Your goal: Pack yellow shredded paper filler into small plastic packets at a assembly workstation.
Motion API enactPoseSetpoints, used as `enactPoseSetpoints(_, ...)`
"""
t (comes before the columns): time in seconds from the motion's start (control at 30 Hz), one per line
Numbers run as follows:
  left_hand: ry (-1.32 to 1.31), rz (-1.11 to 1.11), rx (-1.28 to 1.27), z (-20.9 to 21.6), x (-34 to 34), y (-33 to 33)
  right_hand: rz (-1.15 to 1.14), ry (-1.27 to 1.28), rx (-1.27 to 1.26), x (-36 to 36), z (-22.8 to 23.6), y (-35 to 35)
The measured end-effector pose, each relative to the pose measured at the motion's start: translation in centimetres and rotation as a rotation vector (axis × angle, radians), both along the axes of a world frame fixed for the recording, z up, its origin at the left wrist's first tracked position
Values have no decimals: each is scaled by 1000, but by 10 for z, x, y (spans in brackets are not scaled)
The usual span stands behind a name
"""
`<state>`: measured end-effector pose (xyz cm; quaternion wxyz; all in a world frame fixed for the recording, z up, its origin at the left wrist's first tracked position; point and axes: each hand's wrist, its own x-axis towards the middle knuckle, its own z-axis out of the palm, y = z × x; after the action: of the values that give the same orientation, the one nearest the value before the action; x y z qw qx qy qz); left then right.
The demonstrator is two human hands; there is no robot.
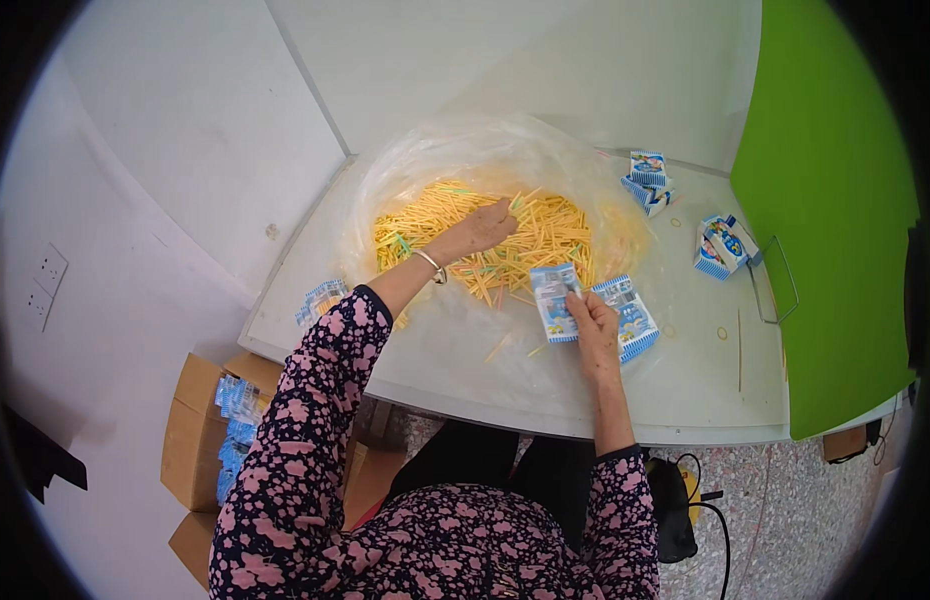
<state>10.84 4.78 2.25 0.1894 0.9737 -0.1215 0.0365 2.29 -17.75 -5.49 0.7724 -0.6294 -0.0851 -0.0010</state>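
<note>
My left hand (480, 228) reaches over a heap of thin yellow sticks (435, 208), a few of them green or pink. Its fingers are pinched together at the top of the heap; what lies between them, if anything, is too small to make out. A large clear plastic bag (385, 165) lies spread around and under the sticks. Nearer to me, my right hand (597, 325) grips a small blue-and-white packet (553, 300) between thumb and fingers. Just behind that hand lies a stack of blue-and-white packets (633, 312) with striped edges.
More blue-and-white packets (723, 246) lie at the right, by a wire stand (785, 285), with others (647, 170) farther back. Filled packets (321, 300) sit at the table's left edge. Below stands a cardboard box (193, 430) of packets. A green panel (825, 220) bounds the right side.
</note>
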Motion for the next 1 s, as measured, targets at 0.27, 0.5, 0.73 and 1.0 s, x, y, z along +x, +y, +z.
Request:
enactPoseSetpoints(0.27, 927, -100, -1125, -2, -31, -10, -26, 180, 434, 11, 46, 1)
enactPoseSetpoints(0.5, 1178, -140, -1364, -29, -35, -36, 62, 122, 579, 62, 33, 25)
enactPoseSetpoints(0.73, 1238, -201, -1499, -30, -38, -37, 89, 225, 638, 56, 50, 51)
enactPoseSetpoints(1.0, 989, -112, -1433, -28, -37, -40, 7, 111, 485, 55, 46, 26)
